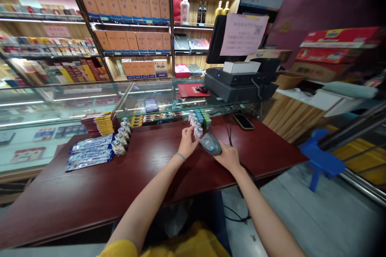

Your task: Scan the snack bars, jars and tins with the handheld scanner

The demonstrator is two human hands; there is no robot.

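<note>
My right hand [228, 156] is wrapped round the handle of a grey barcode scanner [210, 143], which shows a lit blue light. The scanner's head points toward a small silver-capped bottle [198, 131]. On that bottle, at the front of a short row, the fingers of my left hand [187, 143] are closed. Just behind stand more such bottles and several green and blue small packs [206, 119]. Farther left on the desk [150, 156] runs another row of silver-capped bottles [118, 147], beside blue-and-white long packets [90, 150].
Stacked yellow and dark red packs [104, 123] lie at the desk's left. A phone [243, 121] rests at the right, near the scanner's cable. Behind are a glass display case [132, 96] and a monitor [217, 40]. A blue stool [322, 156] stands on the floor.
</note>
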